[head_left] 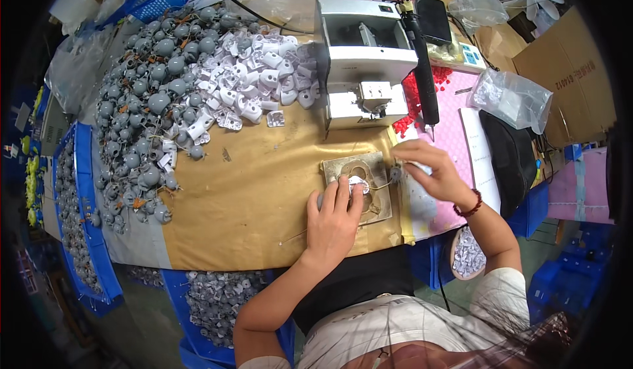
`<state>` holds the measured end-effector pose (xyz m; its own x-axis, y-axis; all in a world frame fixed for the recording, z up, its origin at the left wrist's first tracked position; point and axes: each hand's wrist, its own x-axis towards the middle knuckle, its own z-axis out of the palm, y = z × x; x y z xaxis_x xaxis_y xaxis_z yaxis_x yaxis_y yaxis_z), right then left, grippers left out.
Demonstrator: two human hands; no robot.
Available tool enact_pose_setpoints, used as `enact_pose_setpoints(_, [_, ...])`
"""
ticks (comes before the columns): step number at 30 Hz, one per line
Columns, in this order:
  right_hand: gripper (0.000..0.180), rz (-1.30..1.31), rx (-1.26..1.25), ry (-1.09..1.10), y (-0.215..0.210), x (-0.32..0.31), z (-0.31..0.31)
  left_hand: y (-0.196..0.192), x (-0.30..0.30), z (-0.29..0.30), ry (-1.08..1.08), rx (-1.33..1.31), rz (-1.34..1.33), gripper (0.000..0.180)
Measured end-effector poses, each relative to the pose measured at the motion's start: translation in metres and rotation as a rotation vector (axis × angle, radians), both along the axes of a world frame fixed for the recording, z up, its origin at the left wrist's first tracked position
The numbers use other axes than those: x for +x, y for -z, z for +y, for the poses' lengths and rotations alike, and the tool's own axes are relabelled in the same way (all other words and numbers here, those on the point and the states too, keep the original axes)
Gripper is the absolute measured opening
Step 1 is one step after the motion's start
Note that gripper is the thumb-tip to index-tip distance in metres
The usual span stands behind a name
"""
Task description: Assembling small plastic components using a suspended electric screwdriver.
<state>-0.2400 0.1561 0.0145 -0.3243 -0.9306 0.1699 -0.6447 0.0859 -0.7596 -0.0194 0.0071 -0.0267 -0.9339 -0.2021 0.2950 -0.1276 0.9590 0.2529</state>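
- Bench (250,191): brown paper cover, creased and matte, under all the work.
- Grey pile (142,105): rounded grey parts heaped at your far left; white pile (254,82) of blocky moulded parts just right of it.
- Machine (362,59): boxy, white, straight ahead beyond the plate.
- Plate (362,178): flat dull metal jig with cut-outs, roughly square, long axis running away from you.
- Left hand (336,220): palm down, fingers stretched forward and pressing a small white part (357,182) onto the plate.
- Right hand (428,171): reaches in from the right, wrist bent, fingertips pinched on a small grey part (396,172) at the plate's right edge.
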Motion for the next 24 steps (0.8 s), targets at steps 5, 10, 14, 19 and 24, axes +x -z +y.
enact_pose_setpoints(5, [0.042, 0.14, 0.16, -0.126, 0.013, 0.002, 0.011, 0.005, -0.005, -0.005, 0.029, 0.016, 0.05, 0.039])
enact_pose_setpoints(10, [0.039, 0.175, 0.043, 0.008, 0.057, 0.005, 0.015, 0.008, -0.004, -0.008, 0.054, 0.03, 0.082, 0.038])
enact_pose_setpoints(14, [0.035, -0.374, -0.158, 0.211, 0.072, 0.013, 0.01, 0.009, -0.003, -0.01, 0.073, 0.039, 0.078, 0.041])
enact_pose_setpoints(19, [0.034, -1.358, -0.277, 0.071, 0.048, 0.021, -0.023, 0.008, 0.0, -0.015, 0.104, 0.078, 0.076, 0.044])
enact_pose_setpoints(24, [0.057, -1.146, 0.113, -0.142, 0.04, 0.007, -0.032, 0.007, 0.0, -0.021, 0.143, 0.119, 0.041, 0.047])
